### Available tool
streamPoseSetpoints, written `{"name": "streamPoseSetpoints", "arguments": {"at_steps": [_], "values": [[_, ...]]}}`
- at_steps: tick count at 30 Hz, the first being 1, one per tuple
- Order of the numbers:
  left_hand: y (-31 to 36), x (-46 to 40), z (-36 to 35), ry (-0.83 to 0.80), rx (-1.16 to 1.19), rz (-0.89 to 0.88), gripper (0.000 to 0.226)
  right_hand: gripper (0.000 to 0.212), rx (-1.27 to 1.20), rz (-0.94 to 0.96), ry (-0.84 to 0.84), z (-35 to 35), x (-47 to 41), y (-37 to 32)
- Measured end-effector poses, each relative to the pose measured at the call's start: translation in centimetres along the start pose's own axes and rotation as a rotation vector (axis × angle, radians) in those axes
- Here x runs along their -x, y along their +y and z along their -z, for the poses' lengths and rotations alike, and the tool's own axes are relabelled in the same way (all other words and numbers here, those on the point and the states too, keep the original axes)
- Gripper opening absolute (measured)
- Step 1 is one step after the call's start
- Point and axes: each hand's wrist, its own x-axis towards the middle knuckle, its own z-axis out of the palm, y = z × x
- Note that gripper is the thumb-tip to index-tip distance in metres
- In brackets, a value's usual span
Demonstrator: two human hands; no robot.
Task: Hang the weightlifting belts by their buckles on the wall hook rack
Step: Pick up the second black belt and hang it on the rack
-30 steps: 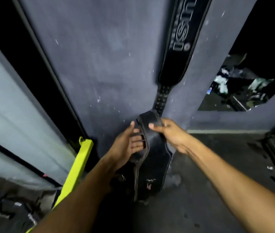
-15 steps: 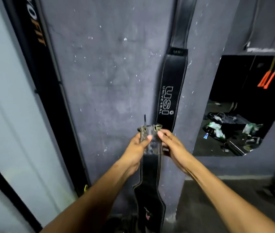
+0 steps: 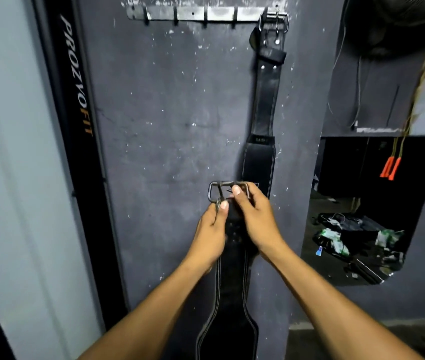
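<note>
A metal hook rack (image 3: 193,14) is fixed high on the dark grey wall. One black belt (image 3: 264,105) hangs by its silver buckle (image 3: 273,22) from the rack's rightmost hook. I hold a second black belt (image 3: 229,302) upright in front of the wall, its dark metal buckle (image 3: 217,190) at the top. My left hand (image 3: 210,236) grips the strap just under the buckle. My right hand (image 3: 254,219) grips the strap's other side, its thumb on the buckle frame. The other hooks, to the left, carry nothing.
A black upright post marked PROZVOFIT (image 3: 78,81) stands at the wall's left edge. Right of the wall, an opening shows a dark floor littered with bags (image 3: 336,237). Orange-handled cords (image 3: 390,167) hang at the right.
Both hands have lifted the second belt from low near the floor to chest height, and the view has tilted up so the hook rack now shows.
</note>
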Motion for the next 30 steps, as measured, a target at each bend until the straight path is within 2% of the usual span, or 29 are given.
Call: {"name": "streamPoseSetpoints", "arguments": {"at_steps": [3, 6, 10, 12, 14, 16, 18, 20, 24, 26, 30], "values": [[2.9, -1.8, -0.3, -0.024, -0.085, -0.061, 0.041, 0.02, 0.038, 0.095, 0.1, -0.4, 0.0, -1.7], [4.6, -2.3, 0.3, -0.101, -0.172, -0.065, 0.055, 0.011, 0.108, 0.22, 0.183, -0.4, -1.2, -4.2], [3.4, -1.0, 1.8, -0.209, -0.096, 0.02, 0.057, 0.009, 0.132, 0.271, 0.146, -0.2, -4.3, -8.0], [3.0, -0.4, 2.0, -0.208, -0.059, -0.014, 0.064, 0.009, 0.127, 0.298, 0.146, -0.1, -6.4, -9.8], [4.3, -0.6, 1.9, -0.137, -0.027, -0.088, 0.052, 0.011, 0.095, 0.293, 0.173, -0.3, -8.2, -11.4], [5.7, -1.6, 2.3, -0.128, -0.009, -0.081, 0.033, 0.011, 0.053, 0.264, 0.218, -0.3, -9.8, -12.5], [5.8, -1.7, 3.1, -0.267, -0.011, -0.016, 0.018, 0.011, 0.023, 0.249, 0.247, 0.1, -10.9, -13.5], [4.1, -0.5, 4.1, -0.388, -0.05, 0.038, 0.022, 0.009, 0.003, 0.245, 0.248, 0.6, -11.8, -14.6], [1.8, 0.5, 4.9, -0.299, -0.04, 0.076, 0.024, 0.006, 0.045, 0.259, 0.237, 0.8, -12.7, -15.8], [1.6, 0.3, 5.1, -0.305, -0.034, 0.058, 0.026, 0.006, 0.019, 0.255, 0.228, 0.5, -12.7, -15.9], [-1.3, 2.4, 6.6, -0.301, -0.014, 0.105, 0.043, 0.009, -0.042, 0.254, 0.237, 1.0, -13.6, -17.0]]}}
